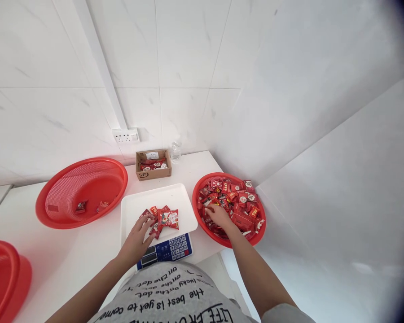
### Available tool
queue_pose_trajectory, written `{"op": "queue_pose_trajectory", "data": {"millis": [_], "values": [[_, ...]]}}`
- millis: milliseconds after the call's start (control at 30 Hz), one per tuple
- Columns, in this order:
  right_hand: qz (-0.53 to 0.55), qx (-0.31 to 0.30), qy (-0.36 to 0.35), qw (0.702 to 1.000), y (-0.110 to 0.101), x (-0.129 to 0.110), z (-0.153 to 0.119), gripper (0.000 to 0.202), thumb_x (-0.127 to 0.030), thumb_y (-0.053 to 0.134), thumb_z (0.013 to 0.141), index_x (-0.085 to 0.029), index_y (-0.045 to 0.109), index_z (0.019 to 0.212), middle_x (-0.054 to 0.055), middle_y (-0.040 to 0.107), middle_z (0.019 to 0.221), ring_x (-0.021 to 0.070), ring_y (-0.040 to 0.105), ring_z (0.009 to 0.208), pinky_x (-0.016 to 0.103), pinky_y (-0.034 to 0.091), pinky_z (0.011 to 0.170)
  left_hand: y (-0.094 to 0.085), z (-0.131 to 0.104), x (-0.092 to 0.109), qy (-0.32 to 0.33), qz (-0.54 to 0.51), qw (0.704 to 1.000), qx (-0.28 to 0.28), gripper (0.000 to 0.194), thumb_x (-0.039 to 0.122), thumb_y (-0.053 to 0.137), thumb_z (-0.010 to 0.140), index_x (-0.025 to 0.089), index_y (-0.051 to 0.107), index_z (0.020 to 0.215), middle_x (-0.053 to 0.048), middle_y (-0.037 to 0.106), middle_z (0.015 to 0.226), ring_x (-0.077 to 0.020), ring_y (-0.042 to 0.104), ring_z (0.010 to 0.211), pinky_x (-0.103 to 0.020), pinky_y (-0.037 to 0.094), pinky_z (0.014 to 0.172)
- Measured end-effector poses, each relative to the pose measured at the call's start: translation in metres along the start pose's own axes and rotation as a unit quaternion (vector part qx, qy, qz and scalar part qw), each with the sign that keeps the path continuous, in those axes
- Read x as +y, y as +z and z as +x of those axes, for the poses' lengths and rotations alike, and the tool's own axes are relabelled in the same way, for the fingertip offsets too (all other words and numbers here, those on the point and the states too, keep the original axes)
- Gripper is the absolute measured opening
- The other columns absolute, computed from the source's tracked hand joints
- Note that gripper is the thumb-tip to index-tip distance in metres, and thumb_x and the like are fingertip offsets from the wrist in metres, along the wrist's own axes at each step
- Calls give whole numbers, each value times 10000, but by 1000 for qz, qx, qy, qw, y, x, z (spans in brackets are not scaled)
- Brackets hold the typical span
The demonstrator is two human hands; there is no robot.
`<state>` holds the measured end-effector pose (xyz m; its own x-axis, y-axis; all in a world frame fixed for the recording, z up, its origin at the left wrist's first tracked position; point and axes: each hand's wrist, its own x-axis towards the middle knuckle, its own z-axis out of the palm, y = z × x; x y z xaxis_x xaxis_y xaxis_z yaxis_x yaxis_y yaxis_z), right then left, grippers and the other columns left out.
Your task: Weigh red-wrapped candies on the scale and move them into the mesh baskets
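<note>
Several small red snack packets (168, 218) lie in a loose pile on the white tray (134, 202) of a weighing scale (175, 247). My left hand (137, 240) rests at the left side of this pile, its fingers spread and touching the packets without gripping any. On the right, a red plastic basket (195, 190) is heaped with more red packets (237, 197). Inside its left part is my right hand (219, 216), fingers bent together among the packets; what they hold, if anything, is hidden.
A red mesh basket (57, 190) at the left, tilted, contains a few packets. Behind the tray stand a cardboard box (155, 173) with red packets and a clear plastic bottle (176, 151). Another red basket (15, 287) is at lower left. Walls border the back and right.
</note>
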<state>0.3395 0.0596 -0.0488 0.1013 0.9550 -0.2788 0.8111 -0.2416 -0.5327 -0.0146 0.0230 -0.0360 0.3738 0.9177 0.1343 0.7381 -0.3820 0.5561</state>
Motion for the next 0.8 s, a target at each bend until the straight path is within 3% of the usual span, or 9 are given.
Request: {"op": "queue_pose_trajectory", "data": {"millis": [133,233,300,367,433,500,600,667,800], "values": [[-13,121,17,992,-7,5,16,456,-325,417,847,-146,452,1265,120,460,1317,219,401,1220,300,320,975,4,5,5,6,9,1000,-9,356,308,460,839,233,513,1183,-88,424,1339,-259,385,1258,-448,383,1007],[5,86,50,995,-11,4,29,529,-343,430,845,-125,368,1323,140,444,1336,228,400,1232,310,329,965,2,10,11,6,13,1000,-12,351,316,457,844,235,517,1180,-84,422,1343,-254,381,1261,-431,395,1000],[29,59,73,995,-12,2,29,492,-386,412,854,-146,415,1283,128,556,1211,225,511,1112,307,375,896,-1,11,12,2,16,1000,-14,351,320,452,852,234,512,1187,-81,426,1338,-253,372,1267,-431,390,1006],[65,29,59,996,-11,0,23,432,-438,326,879,-158,546,1124,99,654,989,207,598,913,296,412,804,-3,11,10,0,17,1000,-16,355,316,444,860,222,503,1197,-85,424,1339,-250,358,1276,-430,373,1021],[95,-24,22,995,-10,1,14,457,-449,265,890,-161,620,907,70,667,785,187,606,735,286,429,723,-6,10,7,4,13,1000,-15,353,312,442,864,215,498,1199,-84,430,1334,-240,362,1274,-421,363,1032],[96,-54,-4,994,-8,6,8,404,-412,306,878,-169,623,816,51,653,717,180,592,678,282,431,689,-6,8,5,11,6,1000,-9,343,309,445,865,219,500,1191,-76,447,1318,-228,379,1263,-412,365,1032],[58,24,5,998,-3,16,11,270,-311,407,835,-179,614,949,63,660,895,192,594,835,285,425,758,-5,8,4,9,4,1000,-4,331,303,451,862,229,512,1179,-72,452,1312,-232,389,1256,-421,375,1023],[30,84,19,996,0,22,20,315,-273,429,821,-162,578,1075,98,620,1070,208,559,990,295,404,842,-3,9,4,1,9,1000,-4,334,300,460,857,232,519,1179,-72,446,1323,-242,385,1261,-429,383,1016],[-19,96,17,995,9,22,38,442,-266,471,805,-123,493,1223,140,510,1261,227,476,1147,307,350,946,-2,13,6,-12,17,1000,-8,354,301,474,849,238,519,1194,-65,444,1334,-244,373,1270,-420,394,1008]]}}
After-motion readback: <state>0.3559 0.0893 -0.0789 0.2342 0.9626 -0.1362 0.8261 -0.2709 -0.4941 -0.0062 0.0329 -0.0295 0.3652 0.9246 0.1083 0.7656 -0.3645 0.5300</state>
